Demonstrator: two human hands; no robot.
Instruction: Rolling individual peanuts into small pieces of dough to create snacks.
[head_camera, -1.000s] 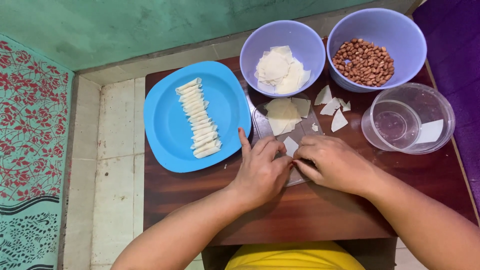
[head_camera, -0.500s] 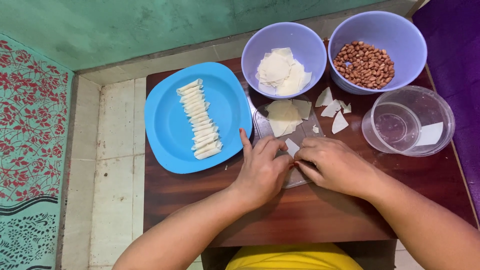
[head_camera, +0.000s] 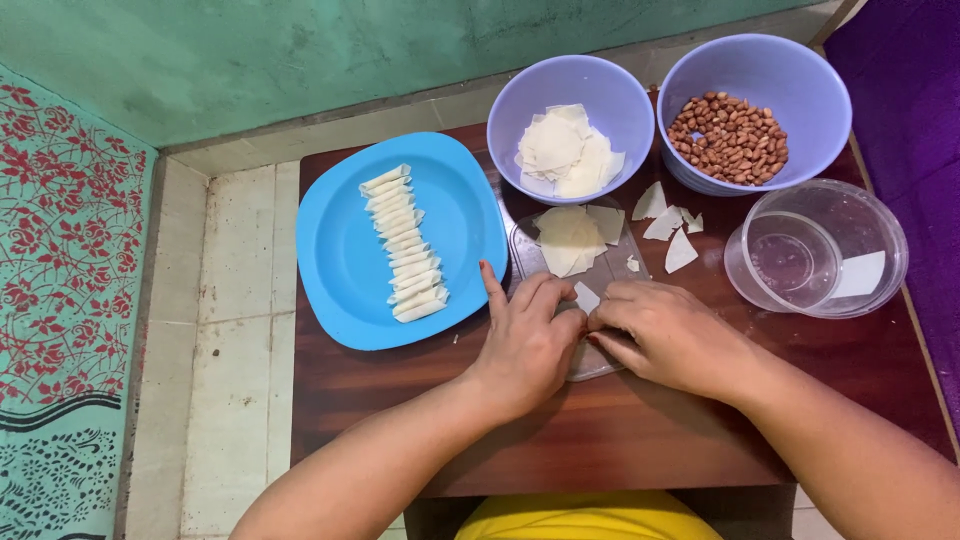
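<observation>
Head view showed the left hand (head_camera: 527, 340) and right hand (head_camera: 665, 335) pinching a small wrapper piece (head_camera: 586, 297) between fingertips, over a clear board (head_camera: 590, 270) on the wooden table (head_camera: 620, 430). Thin, limp and likely tearable, it seemed best held by its edges.

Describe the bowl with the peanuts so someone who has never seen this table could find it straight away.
Start at the dark wooden table and look to its far right corner. Two lilac bowls stand there side by side; take the right one, just beyond the clear plastic tub. It alone holds brown peanuts, while its twin holds pale dough sheets.
</observation>
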